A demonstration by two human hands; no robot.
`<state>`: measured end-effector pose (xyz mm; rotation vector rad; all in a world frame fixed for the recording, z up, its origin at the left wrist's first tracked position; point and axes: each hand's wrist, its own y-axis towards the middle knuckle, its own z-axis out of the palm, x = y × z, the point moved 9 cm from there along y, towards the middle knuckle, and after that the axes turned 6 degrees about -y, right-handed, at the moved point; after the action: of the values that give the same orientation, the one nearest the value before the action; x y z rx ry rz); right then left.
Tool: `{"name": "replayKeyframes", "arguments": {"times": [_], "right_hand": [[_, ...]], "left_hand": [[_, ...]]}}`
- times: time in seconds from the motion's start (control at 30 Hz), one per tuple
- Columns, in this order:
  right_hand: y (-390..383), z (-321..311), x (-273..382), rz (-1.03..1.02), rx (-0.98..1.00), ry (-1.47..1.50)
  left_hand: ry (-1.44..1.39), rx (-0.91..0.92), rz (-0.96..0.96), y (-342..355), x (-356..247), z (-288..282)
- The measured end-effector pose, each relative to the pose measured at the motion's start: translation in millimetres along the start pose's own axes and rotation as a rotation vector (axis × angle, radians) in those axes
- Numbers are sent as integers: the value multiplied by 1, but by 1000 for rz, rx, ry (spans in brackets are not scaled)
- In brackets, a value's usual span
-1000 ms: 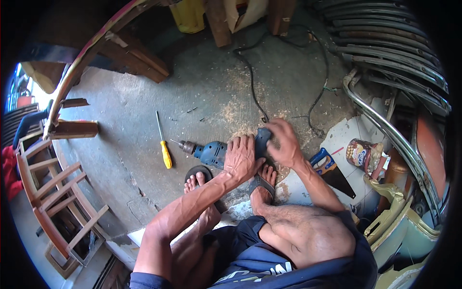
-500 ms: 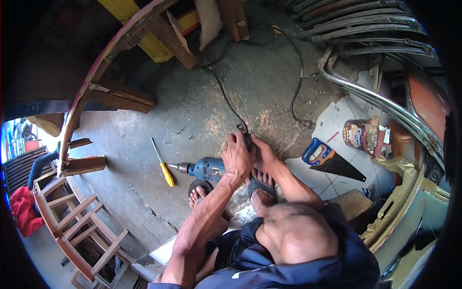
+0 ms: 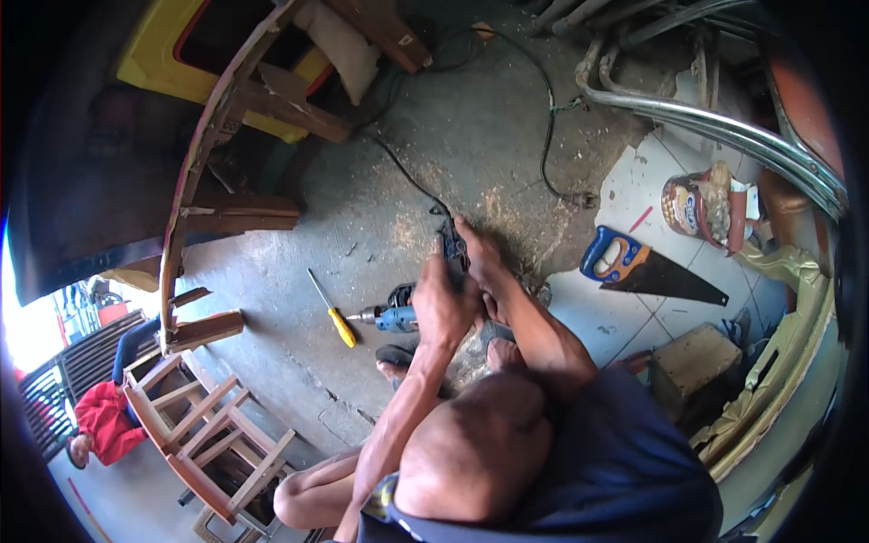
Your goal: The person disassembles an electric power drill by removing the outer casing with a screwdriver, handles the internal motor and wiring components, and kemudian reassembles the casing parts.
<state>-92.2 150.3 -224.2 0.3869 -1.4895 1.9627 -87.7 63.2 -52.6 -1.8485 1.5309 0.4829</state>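
Observation:
A blue corded power drill (image 3: pixel 396 319) lies low over the floor between my feet, its metal chuck pointing left. My left hand (image 3: pixel 444 303) is closed over its rear part, hiding much of the body. Beyond it, the drill's dark handle (image 3: pixel 450 246) points away from me, and a black cord (image 3: pixel 409 176) runs from its end. My right hand (image 3: pixel 482 261) holds the handle from the right side, one finger stretched along it. To the left of the chuck lies a screwdriver (image 3: pixel 342 328) with a yellow handle.
At right, a handsaw (image 3: pixel 665 273) and a round tub (image 3: pixel 690 206) rest on white tiles. A wooden block (image 3: pixel 697 359) sits nearer me. Metal tube frames (image 3: pixel 715 122) stand far right, a wooden chair frame (image 3: pixel 204 425) at left. A person in red (image 3: pixel 110 421) is beyond it.
The whole view has shifted and turned somewhat. My left hand has slid back from the handle's end toward the drill body, uncovering the handle. My right hand's finger now reaches along it.

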Motion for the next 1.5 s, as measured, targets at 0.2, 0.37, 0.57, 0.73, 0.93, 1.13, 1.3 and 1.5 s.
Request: {"name": "replayKeyframes", "arguments": {"times": [0.2,0.37,0.57,0.73,0.93,1.13,1.3,1.5], "right_hand": [[37,-29,-23,-47,-86,-31],[-6,-31,51,-459,-361,-656],[-68,0,14,-275,226,-265],[-92,31,-34,-266,406,-340],[-95,14,-48,-82,364,53],[-103,21,-60,-291,463,-458],[-117,57,-4,-578,597,-378],[-108,65,1,-266,701,234]], "left_hand": [[-175,20,-98,8,21,-45],[-99,51,-28,9,10,-64],[-21,176,-53,36,18,-21],[-26,246,47,37,18,2],[-423,366,-296,6,35,-26],[-90,319,-217,-30,0,-42],[-35,52,197,-57,-53,-40],[-126,-103,135,-63,-46,-43]]}}
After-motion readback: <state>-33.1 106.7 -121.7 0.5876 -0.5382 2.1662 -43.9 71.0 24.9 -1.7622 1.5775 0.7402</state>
